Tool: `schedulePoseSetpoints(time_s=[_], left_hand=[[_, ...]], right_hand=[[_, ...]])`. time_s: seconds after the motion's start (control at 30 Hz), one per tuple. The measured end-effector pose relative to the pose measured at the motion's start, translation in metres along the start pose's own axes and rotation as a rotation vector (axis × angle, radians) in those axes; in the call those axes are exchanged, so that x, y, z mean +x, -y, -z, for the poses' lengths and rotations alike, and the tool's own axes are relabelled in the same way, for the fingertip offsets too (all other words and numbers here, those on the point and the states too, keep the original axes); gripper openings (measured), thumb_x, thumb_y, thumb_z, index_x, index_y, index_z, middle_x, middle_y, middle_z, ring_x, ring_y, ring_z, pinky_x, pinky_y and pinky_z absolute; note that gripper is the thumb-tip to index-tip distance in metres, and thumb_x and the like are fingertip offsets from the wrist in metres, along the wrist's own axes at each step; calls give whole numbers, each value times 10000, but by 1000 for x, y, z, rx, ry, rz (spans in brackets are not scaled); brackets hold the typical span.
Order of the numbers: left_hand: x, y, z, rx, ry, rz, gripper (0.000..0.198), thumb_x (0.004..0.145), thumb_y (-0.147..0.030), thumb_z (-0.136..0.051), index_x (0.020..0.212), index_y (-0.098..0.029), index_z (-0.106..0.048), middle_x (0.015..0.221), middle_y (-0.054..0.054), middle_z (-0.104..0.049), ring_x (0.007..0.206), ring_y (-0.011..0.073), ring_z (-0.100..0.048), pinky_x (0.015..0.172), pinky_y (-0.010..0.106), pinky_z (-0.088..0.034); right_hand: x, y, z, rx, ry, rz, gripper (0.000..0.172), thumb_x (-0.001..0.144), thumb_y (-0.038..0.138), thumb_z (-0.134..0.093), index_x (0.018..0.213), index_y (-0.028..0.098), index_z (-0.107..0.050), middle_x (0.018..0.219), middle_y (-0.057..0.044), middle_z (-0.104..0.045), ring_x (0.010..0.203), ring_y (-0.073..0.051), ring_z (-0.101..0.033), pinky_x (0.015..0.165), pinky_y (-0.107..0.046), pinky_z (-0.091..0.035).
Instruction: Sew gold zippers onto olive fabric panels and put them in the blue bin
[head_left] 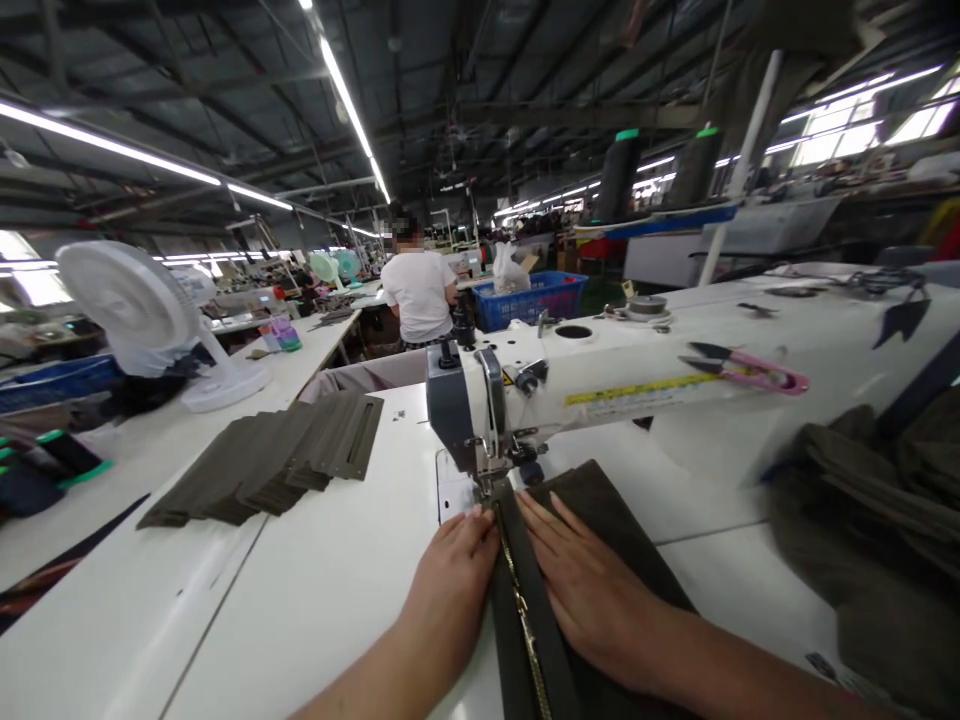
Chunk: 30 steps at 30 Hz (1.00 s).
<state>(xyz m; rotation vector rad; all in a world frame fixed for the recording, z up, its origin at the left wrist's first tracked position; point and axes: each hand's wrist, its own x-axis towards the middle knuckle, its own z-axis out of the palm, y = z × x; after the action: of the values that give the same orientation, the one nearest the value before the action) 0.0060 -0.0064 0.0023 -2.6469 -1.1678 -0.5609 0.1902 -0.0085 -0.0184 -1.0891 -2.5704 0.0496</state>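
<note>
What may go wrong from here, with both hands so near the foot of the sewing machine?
The left hand and right hand lie on the olive fabric close to the presser foot, so a fingertip might slip under it. The metal zipper runs toward that foot, so the needle might strike its teeth if the line wanders. The pink-handled thread snips rest on the machine arm and might shake off.

Bright overhead light tubes (346,112), glaring windows (840,135), warped frame edges.

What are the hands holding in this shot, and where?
Nothing gripped: left hand and right hand lie flat on olive fabric, either side of the zipper.
</note>
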Motion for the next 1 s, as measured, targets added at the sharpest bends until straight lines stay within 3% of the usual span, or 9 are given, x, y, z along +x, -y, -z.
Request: schedulePoseSetpoints(time_s=[0.3, 0.5, 1.0], left_hand=[[3, 7, -8, -37, -30, 8, 252, 858, -80, -430, 1066, -110, -567, 1105, 142, -591, 1034, 235, -558, 850, 382, -524], [1, 9, -17, 0, -16, 4, 278, 847, -68, -449, 1109, -91, -541, 1137, 155, -572, 1061, 251, -543, 891, 409, -497], [3, 10, -13, -34, -28, 2, 253, 870, -82, -411, 1071, -99, -564, 1108, 151, -582, 1039, 239, -546, 863, 403, -510]], right_hand=[[9, -8, 1, -47, 54, 24, 515, 839, 130, -361, 1351, 94, -322, 1375, -129, -342, 1296, -230, -255, 1041, -481, -273], [12, -9, 1, -36, 33, 35, 538, 829, 116, -376, 1360, 96, -299, 1369, -133, -350, 1281, -231, -290, 1031, -476, -294], [10, -10, -2, -71, 44, 15, 512, 847, 137, -370, 1353, 93, -316, 1355, -123, -388, 1274, -218, -311, 1040, -448, -297]])
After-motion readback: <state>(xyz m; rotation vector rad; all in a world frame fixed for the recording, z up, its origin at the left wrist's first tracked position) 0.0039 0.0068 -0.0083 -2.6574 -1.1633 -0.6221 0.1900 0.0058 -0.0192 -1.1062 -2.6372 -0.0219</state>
